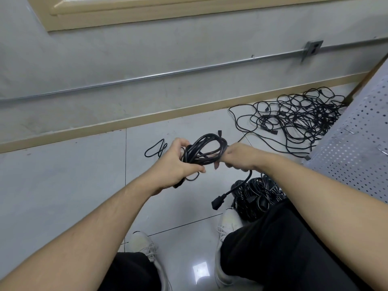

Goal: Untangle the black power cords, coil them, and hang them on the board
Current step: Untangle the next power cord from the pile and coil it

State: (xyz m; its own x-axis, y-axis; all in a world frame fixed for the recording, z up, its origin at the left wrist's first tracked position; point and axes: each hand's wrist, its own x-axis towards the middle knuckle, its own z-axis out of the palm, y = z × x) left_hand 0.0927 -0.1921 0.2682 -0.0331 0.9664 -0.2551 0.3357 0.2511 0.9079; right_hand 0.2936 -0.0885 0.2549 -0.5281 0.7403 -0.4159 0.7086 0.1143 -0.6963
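**Both hands on one coiled cord, mid-air over the floor**

Landmark = coiled cord, held between the two hands above the tile floor.

- Far left of coil: bare tile, grout line running down. Wall above with a metal conduit.
- Just left of coil, on the floor: small loose cord loop. Its near end runs behind the left hand, so can't tell where it goes.
- Left hand: fingers curled round the coil's left end, thumb across the front. A bit of cord and a dark end stick out below the palm; too hidden to say what it is.
- Coil: several black loops bunched together, lying roughly sideways. One plug end pokes up at its top edge.
- Right hand: curled round the coil's right end, knuckles toward the camera. Fingertips are hidden, so exact hold not visible.
- Below right of coil: a cord tail hangs from the right hand, ending in a black connector off the floor.
- Further below right: pile of bundled cords on the floor, partly covered by the right forearm and black trouser leg.
- Above right of coil: big tangled cord mass by the baseboard, separate cords not distinguishable.
- Far right: perforated board, cut off by the frame edge; some metal hooks on it, blurred.
- Bottom: two white shoes, partly cropped.
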